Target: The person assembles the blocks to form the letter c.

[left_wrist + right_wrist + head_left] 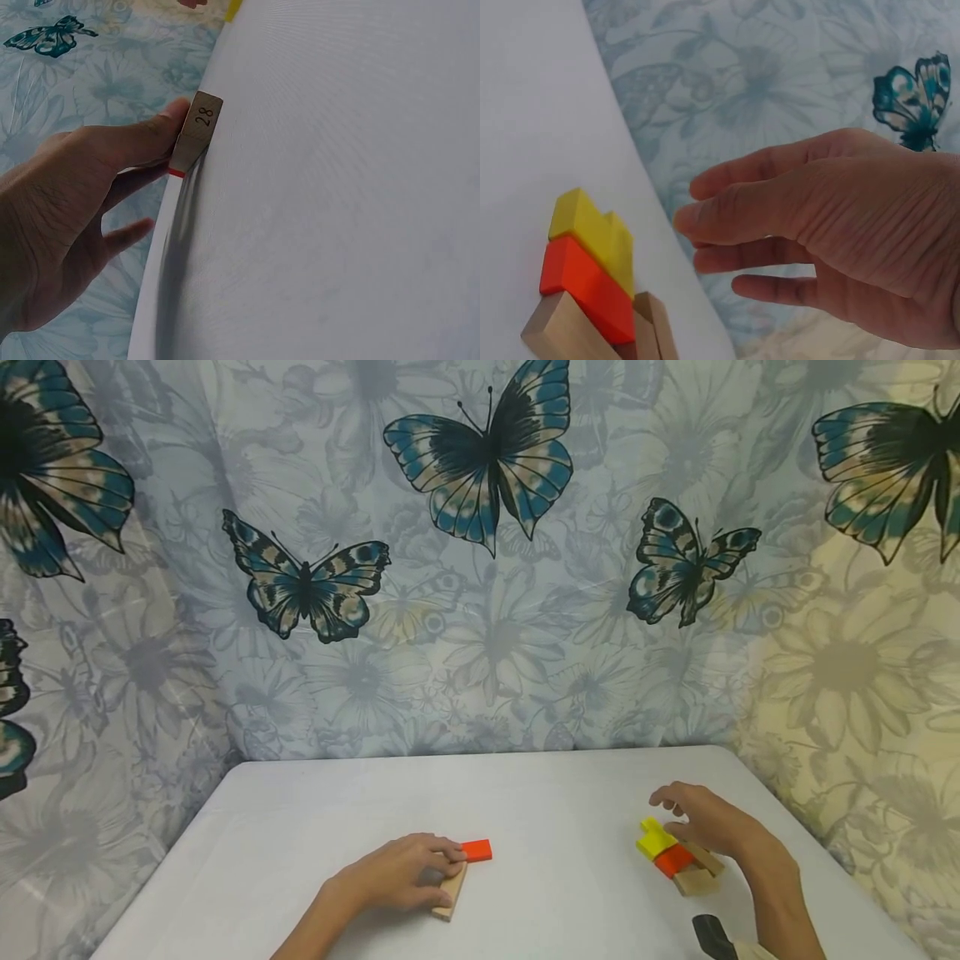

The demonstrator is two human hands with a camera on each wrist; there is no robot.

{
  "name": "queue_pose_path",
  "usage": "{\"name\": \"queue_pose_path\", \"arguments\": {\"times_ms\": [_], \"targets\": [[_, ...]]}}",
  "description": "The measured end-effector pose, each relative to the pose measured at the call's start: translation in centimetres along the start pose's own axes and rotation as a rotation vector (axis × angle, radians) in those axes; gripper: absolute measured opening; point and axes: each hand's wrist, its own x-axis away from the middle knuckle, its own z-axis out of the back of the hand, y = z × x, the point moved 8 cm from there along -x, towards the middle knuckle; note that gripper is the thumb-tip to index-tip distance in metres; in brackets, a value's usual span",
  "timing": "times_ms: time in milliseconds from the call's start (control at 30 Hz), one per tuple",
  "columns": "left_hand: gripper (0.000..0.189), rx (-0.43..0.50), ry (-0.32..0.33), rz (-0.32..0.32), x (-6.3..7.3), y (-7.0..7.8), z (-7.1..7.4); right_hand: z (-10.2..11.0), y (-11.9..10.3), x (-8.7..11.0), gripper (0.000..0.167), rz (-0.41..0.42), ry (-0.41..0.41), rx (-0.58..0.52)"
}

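Observation:
On the left half of the white table, my left hand (401, 872) pinches a plain wooden block (453, 892) between thumb and fingers. Its end face carries the number 28 in the left wrist view, with a thin strip of red (176, 173) at its far end. From the head, a flat red block (477, 850) lies against the wooden block's far end, by the fingertips. My right hand (708, 818) hovers with relaxed, slightly bent fingers over a small group of blocks, holding nothing. That group has a stepped yellow block (592, 234), a red block (585, 285) and wooden blocks (564, 324).
The white table (555, 827) ends at a back edge against a curtain (495, 693) printed with flowers and butterflies, which also hangs along both sides. A black object (712, 937) shows beside the right forearm.

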Motion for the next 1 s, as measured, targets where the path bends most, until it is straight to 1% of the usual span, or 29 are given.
{"name": "queue_pose_path", "arguments": {"times_ms": [233,367,467,633,733,933,1000], "targets": [[0.041,-0.003,0.012,-0.023,0.2,0.3,0.6,-0.5,0.6,-0.2,0.031,-0.012,0.005,-0.006],[0.042,-0.005,0.001,-0.001,0.4,0.2,0.8,-0.8,1.4,-0.4,0.029,-0.049,0.009,0.033],[0.042,-0.007,-0.009,0.023,0.4,-0.1,0.7,-1.1,2.3,-0.5,0.027,-0.105,0.008,0.072],[0.043,-0.003,-0.016,0.029,0.2,-0.2,0.7,-1.7,3.8,-0.7,0.024,-0.170,0.006,0.120],[0.043,0.001,-0.018,0.030,0.2,-0.2,0.7,-2.1,4.4,-0.8,0.023,-0.187,-0.003,0.117],[0.043,0.002,-0.019,0.029,0.2,0.1,0.7,-3.2,5.3,-1.0,0.021,-0.244,-0.053,0.090],[0.043,0.006,-0.022,0.032,0.2,0.1,0.7,-3.3,5.5,-1.0,0.021,-0.250,-0.055,0.095]]}}
